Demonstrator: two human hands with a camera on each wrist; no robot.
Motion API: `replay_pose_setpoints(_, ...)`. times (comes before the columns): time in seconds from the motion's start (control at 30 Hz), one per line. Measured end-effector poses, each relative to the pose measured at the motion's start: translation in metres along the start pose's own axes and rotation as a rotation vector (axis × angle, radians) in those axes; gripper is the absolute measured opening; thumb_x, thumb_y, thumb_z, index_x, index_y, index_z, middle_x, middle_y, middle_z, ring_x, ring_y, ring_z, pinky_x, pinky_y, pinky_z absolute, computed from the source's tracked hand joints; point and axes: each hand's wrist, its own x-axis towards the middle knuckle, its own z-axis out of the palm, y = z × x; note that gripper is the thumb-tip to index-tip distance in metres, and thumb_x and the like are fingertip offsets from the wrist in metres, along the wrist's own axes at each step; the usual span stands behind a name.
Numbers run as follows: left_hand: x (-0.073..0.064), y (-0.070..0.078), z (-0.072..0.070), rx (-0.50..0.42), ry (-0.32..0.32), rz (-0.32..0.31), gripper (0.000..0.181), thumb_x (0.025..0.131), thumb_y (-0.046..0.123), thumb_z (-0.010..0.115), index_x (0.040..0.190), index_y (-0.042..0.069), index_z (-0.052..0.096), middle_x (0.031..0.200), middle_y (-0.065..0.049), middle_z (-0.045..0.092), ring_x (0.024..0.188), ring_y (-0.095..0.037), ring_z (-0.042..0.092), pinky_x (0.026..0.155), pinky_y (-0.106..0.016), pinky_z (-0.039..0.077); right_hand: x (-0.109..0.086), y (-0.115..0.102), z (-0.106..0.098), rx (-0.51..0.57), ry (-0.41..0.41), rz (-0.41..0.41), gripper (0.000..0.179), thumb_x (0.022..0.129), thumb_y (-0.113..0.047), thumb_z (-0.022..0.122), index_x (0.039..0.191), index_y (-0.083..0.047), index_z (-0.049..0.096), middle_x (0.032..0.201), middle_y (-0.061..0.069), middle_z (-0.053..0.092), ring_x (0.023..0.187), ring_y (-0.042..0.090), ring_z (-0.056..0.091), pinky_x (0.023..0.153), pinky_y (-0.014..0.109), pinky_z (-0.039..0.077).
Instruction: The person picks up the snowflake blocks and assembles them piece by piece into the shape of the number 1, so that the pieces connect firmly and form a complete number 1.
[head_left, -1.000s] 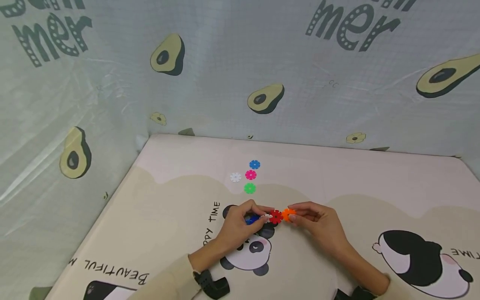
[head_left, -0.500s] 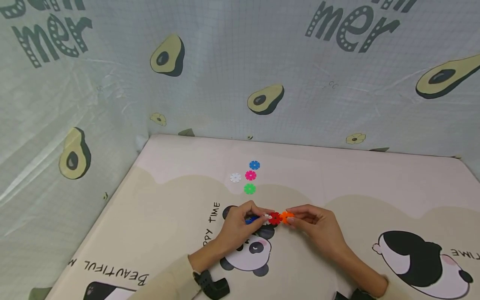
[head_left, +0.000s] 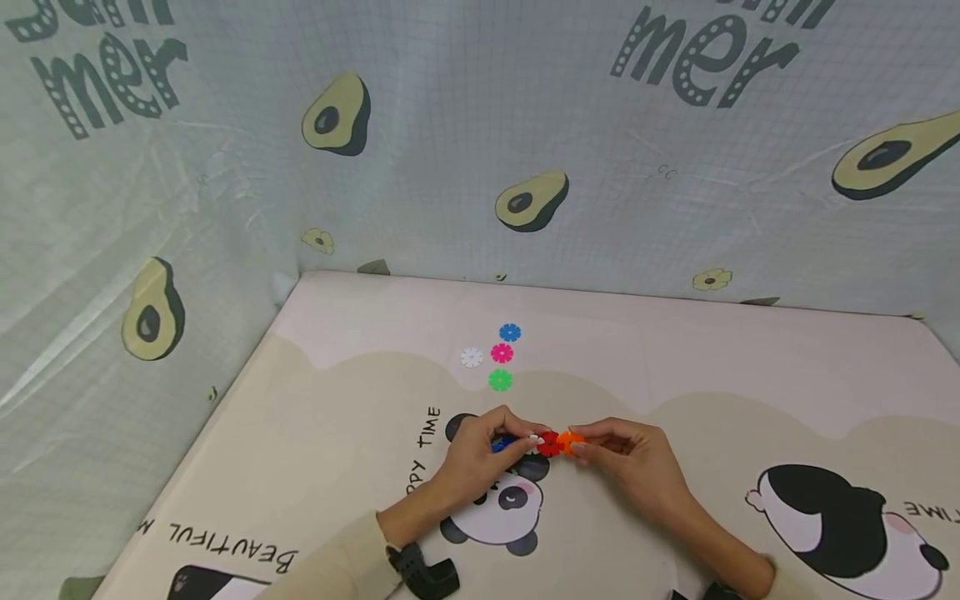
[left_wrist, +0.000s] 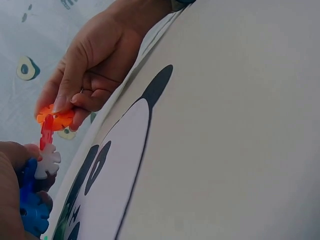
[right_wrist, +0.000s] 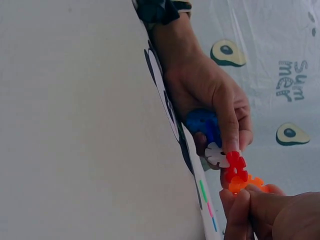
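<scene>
Over the panda print my left hand [head_left: 476, 457] pinches a white interlocking snowflake disc [left_wrist: 49, 164] between thumb and fingers. Blue discs [left_wrist: 35, 214] sit under that hand, joined to the white one. A red disc [right_wrist: 236, 167] extends from the white disc toward the right. My right hand [head_left: 637, 457] pinches an orange disc [left_wrist: 57, 120] by its outer edge. Orange and red meet at their rims, set at an angle to each other; how deep their slots engage is hidden by fingers.
Behind the hands, loose discs lie flat on the table cover [head_left: 360, 325]: blue [head_left: 510, 332], pink [head_left: 502, 353], white [head_left: 472, 357] and green [head_left: 500, 380]. A patterned curtain [head_left: 435, 150] rises along the table's back and left edges.
My right hand has moved slightly left and nearer to me with the orange disc. The red disc has shifted a little left. My left hand stays almost in place.
</scene>
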Motion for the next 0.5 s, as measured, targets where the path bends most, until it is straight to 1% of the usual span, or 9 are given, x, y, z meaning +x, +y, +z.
replay_pose_setpoints(0.1, -0.0010, 0.0002, -0.0010, 0.000, -0.008, 0.007, 0.007, 0.089, 0.005, 0.067, 0.093, 0.007, 0.061, 0.106, -0.004, 0.071, 0.101, -0.014, 0.065, 0.085, -0.028, 0.051, -0.0002, 0.0003, 0.0013, 0.002, -0.008, 0.001, 0.021, 0.079, -0.014, 0.079, 0.099, -0.007, 0.075, 0.087, 0.005, 0.072, 0.068, 0.023, 0.069, 0.067, 0.028, 0.055)
replay_pose_setpoints(0.2, -0.0015, -0.0004, -0.0016, -0.002, -0.008, 0.031, 0.006, 0.090, 0.008, 0.067, 0.093, 0.008, 0.061, 0.106, -0.003, 0.071, 0.100, -0.013, 0.065, 0.085, -0.028, 0.051, -0.0001, 0.0007, 0.0021, 0.004, -0.006, -0.001, 0.021, 0.078, -0.013, 0.079, 0.098, -0.007, 0.075, 0.087, 0.005, 0.072, 0.068, 0.023, 0.069, 0.066, 0.028, 0.055)
replay_pose_setpoints(0.4, -0.0020, 0.0001, -0.0015, -0.034, -0.007, 0.044, 0.007, 0.089, 0.006, 0.067, 0.093, 0.006, 0.061, 0.105, -0.005, 0.071, 0.100, -0.015, 0.066, 0.084, -0.028, 0.051, -0.0004, 0.0012, 0.0023, 0.006, -0.016, 0.004, 0.020, 0.078, -0.011, 0.079, 0.097, -0.007, 0.076, 0.088, 0.005, 0.072, 0.068, 0.023, 0.069, 0.066, 0.028, 0.055)
replay_pose_setpoints(0.5, -0.0013, -0.0009, -0.0007, -0.047, -0.007, 0.069, 0.007, 0.088, 0.001, 0.066, 0.092, 0.003, 0.061, 0.104, -0.009, 0.071, 0.099, -0.020, 0.066, 0.084, -0.030, 0.051, -0.0004, 0.0011, 0.0020, -0.004, -0.026, 0.008, 0.019, 0.078, -0.012, 0.079, 0.097, -0.008, 0.076, 0.090, 0.005, 0.072, 0.068, 0.023, 0.069, 0.067, 0.028, 0.055)
